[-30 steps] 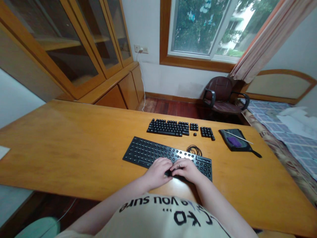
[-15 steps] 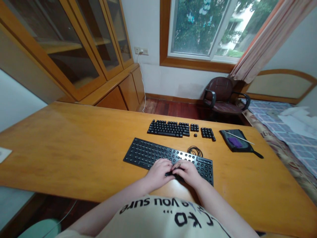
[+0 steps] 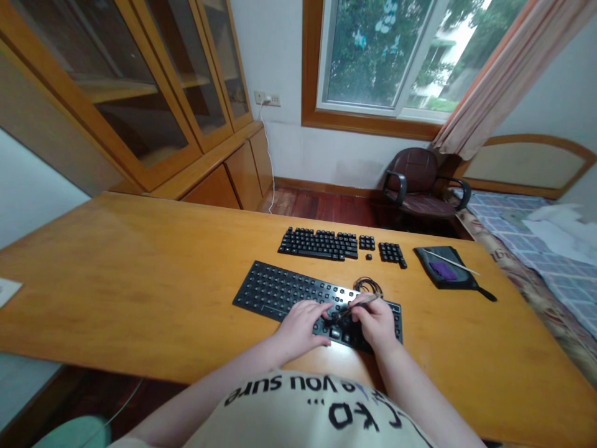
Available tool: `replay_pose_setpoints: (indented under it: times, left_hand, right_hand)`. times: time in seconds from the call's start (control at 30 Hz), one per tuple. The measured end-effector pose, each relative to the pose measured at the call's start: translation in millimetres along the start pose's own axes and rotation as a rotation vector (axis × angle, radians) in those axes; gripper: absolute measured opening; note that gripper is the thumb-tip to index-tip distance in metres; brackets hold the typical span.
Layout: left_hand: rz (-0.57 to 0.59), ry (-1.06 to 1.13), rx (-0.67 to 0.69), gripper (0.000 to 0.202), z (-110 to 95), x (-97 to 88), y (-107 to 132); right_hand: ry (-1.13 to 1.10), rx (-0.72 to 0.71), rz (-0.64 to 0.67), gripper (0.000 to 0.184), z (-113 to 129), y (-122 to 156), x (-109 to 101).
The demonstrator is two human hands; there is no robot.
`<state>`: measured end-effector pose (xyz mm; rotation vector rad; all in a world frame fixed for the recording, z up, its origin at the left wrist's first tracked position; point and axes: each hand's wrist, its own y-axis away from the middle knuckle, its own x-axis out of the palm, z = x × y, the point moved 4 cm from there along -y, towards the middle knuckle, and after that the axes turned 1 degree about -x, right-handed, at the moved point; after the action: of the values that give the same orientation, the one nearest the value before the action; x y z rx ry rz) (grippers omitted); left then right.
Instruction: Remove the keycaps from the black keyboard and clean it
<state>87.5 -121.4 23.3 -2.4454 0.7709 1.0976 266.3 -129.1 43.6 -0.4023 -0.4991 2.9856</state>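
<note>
A black keyboard (image 3: 280,283), its keycaps off and rows of switch stems bare, lies slightly slanted on the desk in front of me. My left hand (image 3: 304,326) rests on its lower edge, thumb and fingers apart, holding nothing. My right hand (image 3: 375,320) is closed around a slim stick that looks like a small brush (image 3: 347,311). Its dark end points down left at the keyboard, close to my left fingertips. Part of the keyboard's right side is hidden under my right hand. A coiled black cable (image 3: 368,284) sits just behind the keyboard.
Removed keycaps (image 3: 318,243) stand grouped in keyboard layout farther back, with a number-pad block (image 3: 392,254) to their right. A dark pouch (image 3: 450,267) with a purple cloth (image 3: 443,270) and a light stick lies on the wooden desk (image 3: 140,267). A chair (image 3: 413,180) stands beyond.
My hands were together over the keyboard and have moved apart. The right one has shifted right and up, and the slim brush in it now shows clearly. My left fingers have spread.
</note>
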Motion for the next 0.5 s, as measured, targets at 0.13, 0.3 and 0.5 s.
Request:
replay_pose_setpoints:
  times: [0.13, 0.3, 0.5]
  left_hand:
    - [0.002, 0.005, 0.012, 0.076, -0.9, -2.6, 0.7]
    - [-0.084, 0.05, 0.013, 0.046, -1.8, -9.1, 3.1]
    - [-0.217, 0.141, 0.025, 0.018, 0.7, -12.0, 6.1]
  right_hand:
    - [-0.002, 0.027, -0.018, 0.01, -0.8, -3.6, -3.2]
    - [-0.012, 0.013, 0.183, 0.013, 2.4, -0.6, 21.3]
    - [-0.056, 0.021, 0.153, 0.011, -1.3, 4.1, 24.8]
